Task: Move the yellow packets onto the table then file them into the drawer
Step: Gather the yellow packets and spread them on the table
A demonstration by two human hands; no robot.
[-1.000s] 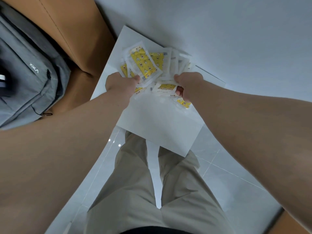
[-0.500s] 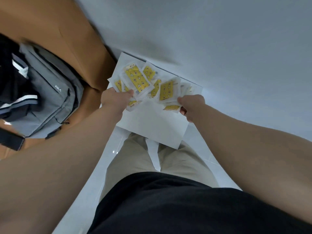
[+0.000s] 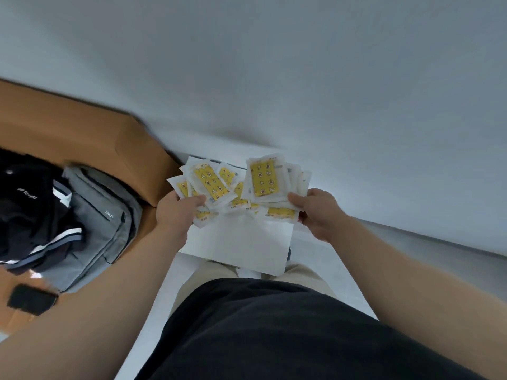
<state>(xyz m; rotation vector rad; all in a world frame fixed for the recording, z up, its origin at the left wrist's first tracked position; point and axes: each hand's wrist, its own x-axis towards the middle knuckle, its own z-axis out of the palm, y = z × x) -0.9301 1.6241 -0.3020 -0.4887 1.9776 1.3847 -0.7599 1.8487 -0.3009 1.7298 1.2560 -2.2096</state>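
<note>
Several yellow packets (image 3: pixel 264 178) in clear wrappers are fanned out between my two hands, raised in front of my body. My left hand (image 3: pixel 175 213) grips the left part of the bunch, thumb on top of a long packet (image 3: pixel 210 182). My right hand (image 3: pixel 319 212) grips the right part, thumb pressed on the lower edge of the stack. Below the packets a white rectangular surface (image 3: pixel 247 242) shows. No drawer is in view.
A brown wooden table (image 3: pixel 82 133) lies to the left with a grey backpack (image 3: pixel 101 223), dark clothing (image 3: pixel 30 204) and a black phone-like object (image 3: pixel 31 298) on it. A pale wall (image 3: pixel 301 78) fills the upper view; light floor (image 3: pixel 411 256) is at right.
Both hands have lifted the bunch of packets up from the white surface, and my view has tilted upward, showing more of the table and wall.
</note>
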